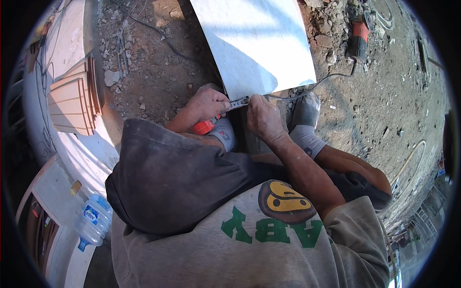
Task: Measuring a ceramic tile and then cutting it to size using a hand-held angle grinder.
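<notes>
A white panel (259,45) with a smooth, glossy face extends away from me, its near edge just beyond my hands. The pale, marked blade of a tape measure (238,103) lies along that edge at the panel's near left corner. My left hand (206,104) is closed, its fingers pinching the blade. Below its wrist is a red case (204,126), which looks like the tape's housing. My right hand (265,119) is closed in a fist at the blade's other end; its fingertips are partly hidden, so anything else in them cannot be made out.
Rubble and stones (111,77) cover the dirt ground. A red and black power tool (358,41) lies at far right, with a dark cable (331,77) running toward the panel. Left are stacked brown-edged boards (72,103) and a clear plastic water bottle (93,221).
</notes>
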The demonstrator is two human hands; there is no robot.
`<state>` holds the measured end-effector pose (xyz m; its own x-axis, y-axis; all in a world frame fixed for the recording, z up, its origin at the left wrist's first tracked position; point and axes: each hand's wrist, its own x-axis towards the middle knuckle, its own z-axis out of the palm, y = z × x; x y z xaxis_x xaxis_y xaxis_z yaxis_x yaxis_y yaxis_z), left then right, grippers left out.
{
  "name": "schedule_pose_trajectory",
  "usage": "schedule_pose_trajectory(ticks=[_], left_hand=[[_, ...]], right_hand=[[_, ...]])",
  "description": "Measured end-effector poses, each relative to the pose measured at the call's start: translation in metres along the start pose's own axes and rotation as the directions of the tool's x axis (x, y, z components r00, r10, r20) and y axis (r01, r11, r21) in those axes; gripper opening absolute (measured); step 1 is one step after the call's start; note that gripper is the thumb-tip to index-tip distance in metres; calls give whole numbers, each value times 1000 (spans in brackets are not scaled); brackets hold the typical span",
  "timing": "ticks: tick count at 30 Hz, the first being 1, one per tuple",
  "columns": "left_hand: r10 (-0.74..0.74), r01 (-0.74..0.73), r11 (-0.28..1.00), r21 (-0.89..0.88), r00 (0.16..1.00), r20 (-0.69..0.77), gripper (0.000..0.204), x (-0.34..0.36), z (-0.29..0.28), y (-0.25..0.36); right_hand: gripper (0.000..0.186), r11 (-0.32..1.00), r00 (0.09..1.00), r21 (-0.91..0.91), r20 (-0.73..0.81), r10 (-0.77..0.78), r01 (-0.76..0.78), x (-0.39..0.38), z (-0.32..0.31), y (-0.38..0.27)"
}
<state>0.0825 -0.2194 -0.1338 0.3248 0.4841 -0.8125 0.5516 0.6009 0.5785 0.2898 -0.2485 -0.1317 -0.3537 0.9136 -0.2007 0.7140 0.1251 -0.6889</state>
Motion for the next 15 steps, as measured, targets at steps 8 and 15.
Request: schedule_pose_trajectory(ticks=[8,15], left_hand=[[-9,11,998,59,999,-37,23,2,-3,-1],[1,13,990,137,995,-102,21,3,-8,6]], right_hand=[[9,999,1000,-29,1,21,-21,1,1,-1],[10,999,999,-33,-42,3,-4,6,3,-3]])
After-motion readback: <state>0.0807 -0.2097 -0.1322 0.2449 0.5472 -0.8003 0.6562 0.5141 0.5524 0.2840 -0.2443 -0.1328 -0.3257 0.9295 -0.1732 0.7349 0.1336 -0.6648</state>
